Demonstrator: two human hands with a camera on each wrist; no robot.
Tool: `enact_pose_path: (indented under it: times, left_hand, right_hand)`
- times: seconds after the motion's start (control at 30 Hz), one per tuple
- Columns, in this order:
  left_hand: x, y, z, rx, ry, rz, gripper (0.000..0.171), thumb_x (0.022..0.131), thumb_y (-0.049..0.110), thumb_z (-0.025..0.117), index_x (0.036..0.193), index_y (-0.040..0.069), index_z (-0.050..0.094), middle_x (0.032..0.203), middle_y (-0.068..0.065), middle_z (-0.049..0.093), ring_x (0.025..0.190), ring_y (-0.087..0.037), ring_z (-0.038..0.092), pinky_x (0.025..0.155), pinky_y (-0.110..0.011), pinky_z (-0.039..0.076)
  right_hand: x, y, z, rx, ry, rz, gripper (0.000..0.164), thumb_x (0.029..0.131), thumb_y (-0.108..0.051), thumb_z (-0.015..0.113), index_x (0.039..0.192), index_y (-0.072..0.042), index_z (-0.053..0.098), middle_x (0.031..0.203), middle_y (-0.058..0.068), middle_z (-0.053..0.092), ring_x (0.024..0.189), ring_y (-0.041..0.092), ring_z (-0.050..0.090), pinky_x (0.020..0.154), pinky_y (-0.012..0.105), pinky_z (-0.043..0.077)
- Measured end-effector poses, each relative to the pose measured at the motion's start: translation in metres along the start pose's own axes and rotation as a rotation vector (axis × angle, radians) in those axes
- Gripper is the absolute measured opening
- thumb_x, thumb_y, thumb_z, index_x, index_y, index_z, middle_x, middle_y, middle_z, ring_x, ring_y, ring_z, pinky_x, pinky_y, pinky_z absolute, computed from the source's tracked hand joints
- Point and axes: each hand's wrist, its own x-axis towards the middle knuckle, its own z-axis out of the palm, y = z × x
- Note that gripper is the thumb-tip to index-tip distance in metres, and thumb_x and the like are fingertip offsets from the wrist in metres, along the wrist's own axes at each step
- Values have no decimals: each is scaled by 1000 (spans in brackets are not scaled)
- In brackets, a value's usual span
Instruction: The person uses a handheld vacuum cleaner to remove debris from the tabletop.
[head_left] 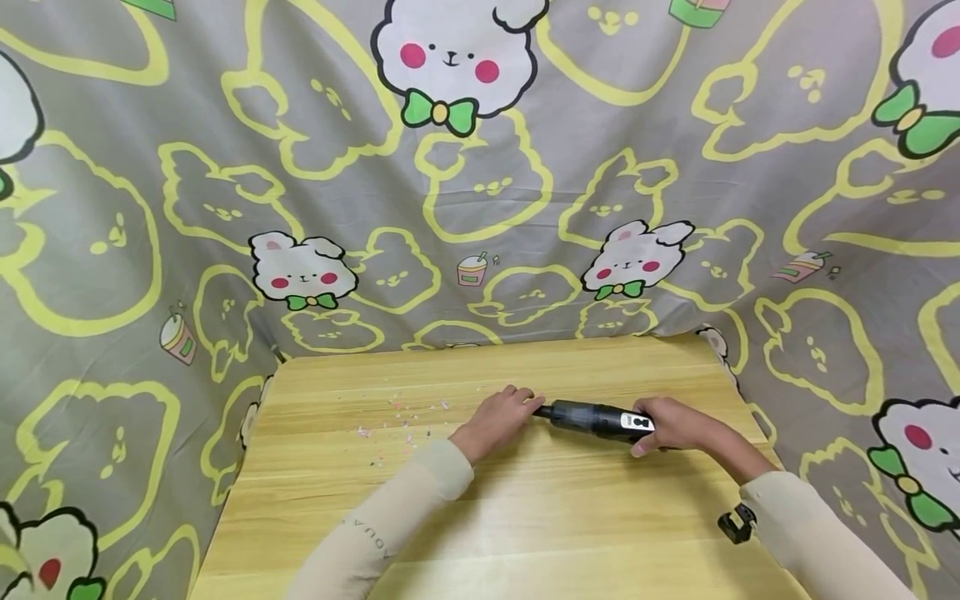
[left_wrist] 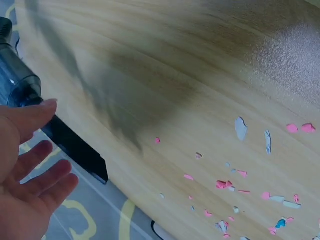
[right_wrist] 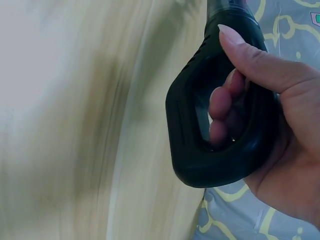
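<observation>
A black handheld vacuum cleaner [head_left: 588,418] with a see-through dust cup lies across between both hands over the wooden table. Its looped handle [right_wrist: 181,132] is gripped by my right hand [head_left: 673,423], fingers curled through the loop and thumb along the top. At the other end, my left hand [head_left: 497,422] pinches the base of the flat black nozzle [left_wrist: 77,150]; its other fingers are spread in the left wrist view. Small pink, white and blue paper scraps [left_wrist: 241,129] lie scattered on the table, left of the left hand in the head view.
The wooden table [head_left: 540,533] has a patterned grey curtain [head_left: 450,308] hanging behind it and along both sides. A black wrist mount [head_left: 737,524] sticks out below the right sleeve. More of the curtain shows beyond the table edge in both wrist views.
</observation>
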Motion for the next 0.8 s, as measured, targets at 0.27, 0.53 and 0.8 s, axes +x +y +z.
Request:
enact_pose_path:
  times: [0.27, 0.53, 0.8]
  left_hand:
    - [-4, 3, 4, -6, -33, -44, 39, 104, 17, 64, 142, 24, 63, 127, 3, 73, 106, -15, 72, 75, -25, 63]
    - [-2, 13, 8, 45, -36, -51, 32, 101, 11, 67, 128, 27, 73, 117, 9, 77, 99, -11, 73, 69, -22, 62]
    - [-5, 23, 13, 87, 9, -67, 31, 96, 6, 72, 117, 28, 78, 109, 10, 78, 87, -10, 70, 56, -17, 55]
  right_hand:
    - [0, -8, 9, 53, -3, -40, 45, 78, -24, 92, 102, -1, 61, 78, 3, 64, 55, 12, 57, 48, 28, 51]
    - [-9, -8, 21, 79, -14, 12, 45, 81, -24, 90, 105, -1, 61, 80, 6, 62, 55, 14, 53, 46, 28, 48]
    - [-14, -5, 30, 104, -27, 3, 38, 91, -36, 80, 101, -4, 61, 73, 2, 59, 48, 7, 44, 42, 21, 39]
